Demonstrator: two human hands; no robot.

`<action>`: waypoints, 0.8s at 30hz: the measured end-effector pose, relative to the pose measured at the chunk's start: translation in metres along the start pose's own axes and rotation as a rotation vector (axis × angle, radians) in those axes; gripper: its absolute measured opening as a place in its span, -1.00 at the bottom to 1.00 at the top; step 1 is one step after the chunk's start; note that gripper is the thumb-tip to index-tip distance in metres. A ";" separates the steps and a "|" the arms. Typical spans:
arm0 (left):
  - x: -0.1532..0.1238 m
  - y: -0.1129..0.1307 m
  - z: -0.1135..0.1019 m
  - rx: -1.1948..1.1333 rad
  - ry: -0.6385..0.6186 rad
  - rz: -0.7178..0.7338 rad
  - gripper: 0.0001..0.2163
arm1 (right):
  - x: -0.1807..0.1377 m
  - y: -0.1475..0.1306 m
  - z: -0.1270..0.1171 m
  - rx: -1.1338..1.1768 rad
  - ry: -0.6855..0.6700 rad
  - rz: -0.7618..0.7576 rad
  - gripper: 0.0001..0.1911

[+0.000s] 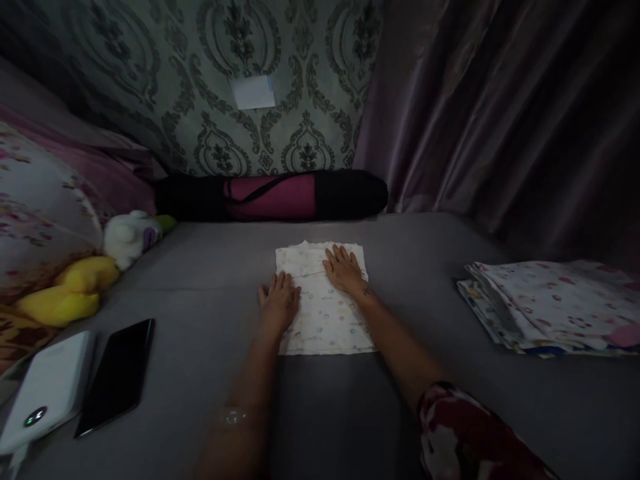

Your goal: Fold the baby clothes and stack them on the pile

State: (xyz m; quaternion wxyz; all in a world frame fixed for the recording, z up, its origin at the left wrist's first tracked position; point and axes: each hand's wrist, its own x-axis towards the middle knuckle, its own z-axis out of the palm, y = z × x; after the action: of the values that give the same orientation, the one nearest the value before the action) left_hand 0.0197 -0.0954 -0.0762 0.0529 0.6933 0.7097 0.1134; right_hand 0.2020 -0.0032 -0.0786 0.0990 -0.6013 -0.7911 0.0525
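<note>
A white cloth point(327, 313) with small coloured prints lies folded on the grey bedsheet point(210, 267) in the middle of the view. A fold edge runs across its upper part. My left hand point(281, 301) rests flat over the cloth's left edge, fingers apart and pointing away from me. Higher up and to the right, my right hand point(344, 269) lies flat on the upper right part of the cloth, its fingers stretched out. Neither hand grips anything.
At right lies a stack of folded printed cloths point(560, 300). A black phone point(120, 373) and a white power bank point(53, 387) sit at left, near yellow point(75, 290) and white plush toys point(131, 237). A black and pink long bag point(273, 197) lies along the wall.
</note>
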 end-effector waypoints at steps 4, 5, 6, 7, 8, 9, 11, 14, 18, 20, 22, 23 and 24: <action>0.001 0.001 -0.002 0.008 -0.015 -0.033 -0.52 | 0.002 0.002 0.003 -0.005 -0.016 0.005 -0.40; 0.001 0.001 -0.003 0.005 -0.015 -0.036 -0.52 | 0.003 0.003 0.002 -0.004 -0.022 0.008 -0.40; 0.001 0.002 -0.004 0.001 -0.018 -0.037 -0.52 | 0.003 0.003 0.001 -0.003 -0.031 0.010 -0.40; 0.001 0.002 -0.005 -0.005 -0.022 -0.037 -0.53 | 0.004 0.003 0.000 -0.002 -0.045 0.013 -0.39; 0.000 0.003 -0.006 -0.011 -0.026 -0.037 -0.53 | 0.005 0.003 -0.002 0.001 -0.071 0.021 -0.39; 0.000 0.003 -0.007 -0.017 -0.028 -0.039 -0.53 | 0.006 0.003 -0.005 0.003 -0.105 0.029 -0.38; 0.000 0.004 -0.008 -0.026 -0.019 -0.041 -0.54 | 0.009 -0.001 -0.011 -0.015 -0.166 0.053 -0.38; 0.000 0.003 -0.006 -0.028 0.011 -0.050 -0.54 | 0.014 -0.014 -0.017 -0.087 -0.086 0.026 -0.40; 0.001 0.002 -0.005 -0.031 0.019 -0.057 -0.54 | 0.017 -0.041 -0.010 -0.049 0.037 -0.195 -0.42; 0.001 0.002 -0.006 -0.034 0.013 -0.053 -0.55 | 0.017 -0.050 -0.002 -0.009 -0.006 -0.231 -0.41; 0.001 0.002 -0.007 -0.041 0.003 -0.057 -0.54 | 0.017 -0.056 0.006 0.012 -0.039 -0.200 -0.40; 0.001 0.002 -0.007 -0.044 -0.003 -0.064 -0.53 | 0.017 -0.057 0.009 0.020 -0.045 -0.178 -0.40; 0.001 0.002 -0.007 -0.048 -0.005 -0.070 -0.53 | 0.017 -0.057 0.011 0.026 -0.048 -0.163 -0.39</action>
State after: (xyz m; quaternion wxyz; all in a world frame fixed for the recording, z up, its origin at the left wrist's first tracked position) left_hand 0.0202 -0.0947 -0.0683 0.0749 0.6669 0.7304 0.1267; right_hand 0.1415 -0.0021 -0.0765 0.0915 -0.5320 -0.8390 0.0688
